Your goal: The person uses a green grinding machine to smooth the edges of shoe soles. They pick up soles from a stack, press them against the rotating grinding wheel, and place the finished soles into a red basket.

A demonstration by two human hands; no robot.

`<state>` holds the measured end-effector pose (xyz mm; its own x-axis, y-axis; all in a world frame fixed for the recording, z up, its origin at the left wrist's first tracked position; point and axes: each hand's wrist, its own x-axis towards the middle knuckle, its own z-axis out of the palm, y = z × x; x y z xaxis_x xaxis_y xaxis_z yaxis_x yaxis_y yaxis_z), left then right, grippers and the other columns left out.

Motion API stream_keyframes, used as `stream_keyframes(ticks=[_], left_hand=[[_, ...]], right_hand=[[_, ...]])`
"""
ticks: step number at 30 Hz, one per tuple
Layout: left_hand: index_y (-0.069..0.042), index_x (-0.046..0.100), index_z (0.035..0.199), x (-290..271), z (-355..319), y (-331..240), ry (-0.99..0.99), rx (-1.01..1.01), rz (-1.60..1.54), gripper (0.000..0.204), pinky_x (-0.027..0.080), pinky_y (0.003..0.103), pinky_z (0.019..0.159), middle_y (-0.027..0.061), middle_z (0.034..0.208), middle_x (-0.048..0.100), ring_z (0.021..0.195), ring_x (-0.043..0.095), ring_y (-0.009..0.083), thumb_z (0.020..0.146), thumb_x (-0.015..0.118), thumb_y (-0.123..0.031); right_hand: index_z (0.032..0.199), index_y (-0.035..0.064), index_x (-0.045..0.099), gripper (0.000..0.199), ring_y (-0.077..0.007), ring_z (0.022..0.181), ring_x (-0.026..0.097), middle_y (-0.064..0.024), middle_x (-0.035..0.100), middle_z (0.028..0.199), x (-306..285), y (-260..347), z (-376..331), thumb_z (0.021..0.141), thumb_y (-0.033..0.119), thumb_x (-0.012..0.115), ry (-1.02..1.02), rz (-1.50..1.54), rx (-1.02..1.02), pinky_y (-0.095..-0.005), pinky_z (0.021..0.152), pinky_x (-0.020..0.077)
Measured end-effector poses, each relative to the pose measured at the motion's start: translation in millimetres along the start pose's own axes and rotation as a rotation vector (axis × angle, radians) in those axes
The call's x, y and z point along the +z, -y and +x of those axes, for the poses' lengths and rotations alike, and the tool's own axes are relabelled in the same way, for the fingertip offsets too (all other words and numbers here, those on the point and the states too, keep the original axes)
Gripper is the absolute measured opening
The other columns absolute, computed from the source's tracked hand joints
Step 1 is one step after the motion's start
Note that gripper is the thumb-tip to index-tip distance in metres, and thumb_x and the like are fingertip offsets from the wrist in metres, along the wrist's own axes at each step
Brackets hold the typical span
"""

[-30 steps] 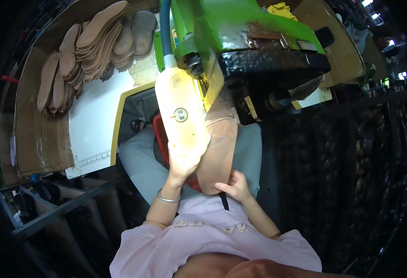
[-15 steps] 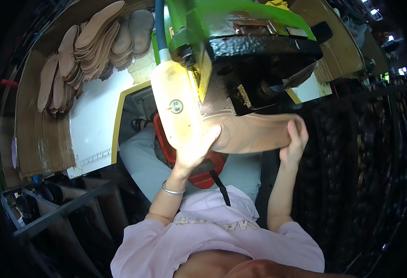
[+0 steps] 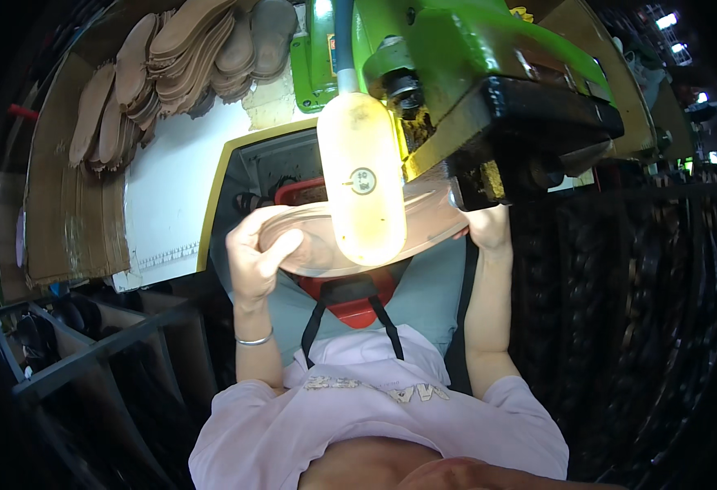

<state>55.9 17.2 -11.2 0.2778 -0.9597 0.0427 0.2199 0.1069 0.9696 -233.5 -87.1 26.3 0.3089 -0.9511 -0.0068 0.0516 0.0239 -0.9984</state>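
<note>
Two hands gripping shoe sole (image 3: 432, 224) flat under green machine (image 3: 489, 73) — I'm seeing left hand (image 3: 256, 257) clamping its end, right hand (image 3: 485, 229) pinching other end; stacked soles (image 3: 187, 49) lying beyond.

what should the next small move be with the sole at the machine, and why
Probably ease the sole a little further under the green machine head: the left hand and right hand grip its two ends, and its right end sits beneath the black part.
</note>
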Motion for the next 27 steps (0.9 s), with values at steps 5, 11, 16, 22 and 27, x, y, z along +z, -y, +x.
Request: stream_keyframes(ticks=[5,11,16,22,27], left_hand=[[0.006,0.06,0.104,-34.9,-13.3,-4.2,-0.088,-0.061,0.03,0.028,0.047,0.025,0.08,0.0082,0.093,0.065,0.084,0.061,0.013,0.077,0.066,-0.001],[-0.003,0.052,0.08,-51.0,-59.1,21.5,-0.024,-0.265,-0.046,0.021,0.042,0.02,0.064,0.0034,0.079,0.06,0.07,0.051,0.0057,0.077,0.072,-0.005],[-0.001,0.055,0.086,1.2,-110.0,55.9,0.095,-0.478,-0.111,0.017,0.053,0.027,0.077,0.0108,0.091,0.066,0.086,0.064,0.0131,0.079,0.068,0.006],[0.006,0.058,0.1,75.3,-109.5,74.1,0.174,-0.54,-0.12,0.024,0.055,0.023,0.073,0.0107,0.092,0.067,0.082,0.064,0.0109,0.08,0.07,0.002],[0.004,0.064,0.104,78.6,-84.5,71.1,0.608,-0.363,0.572,0.026,0.054,0.023,0.066,0.0065,0.086,0.07,0.076,0.065,0.0078,0.082,0.07,-0.008]], right_hand=[[0.102,-0.0017,0.061,0.029,-0.0093,0.078,0.06,-0.0057,0.064,0.092,35.2,-0.9,-8.6,0.078,0.009,0.073,0.009,-0.037,0.14,-0.0219,0.064,0.0495],[0.095,-0.0021,0.065,0.033,-0.0119,0.076,0.063,-0.0052,0.066,0.086,52.5,-5.9,-0.2,0.068,0.006,0.081,0.039,0.002,0.05,-0.0262,0.07,0.0517],[0.089,-0.0028,0.061,0.03,-0.0099,0.071,0.061,-0.006,0.065,0.083,62.8,-13.1,3.6,0.066,-0.001,0.08,0.02,0.061,-0.061,-0.0223,0.064,0.0488],[0.077,0.0,0.053,0.023,-0.004,0.059,0.05,-0.003,0.057,0.067,82.7,5.4,-4.5,0.071,-0.005,0.075,-0.153,-0.086,-0.267,-0.0178,0.051,0.0386],[0.096,0.0049,0.058,0.038,-0.0129,0.071,0.062,-0.0069,0.065,0.082,17.8,8.6,-21.8,0.069,0.017,0.082,0.095,-0.536,-0.151,-0.0264,0.062,0.0474]])
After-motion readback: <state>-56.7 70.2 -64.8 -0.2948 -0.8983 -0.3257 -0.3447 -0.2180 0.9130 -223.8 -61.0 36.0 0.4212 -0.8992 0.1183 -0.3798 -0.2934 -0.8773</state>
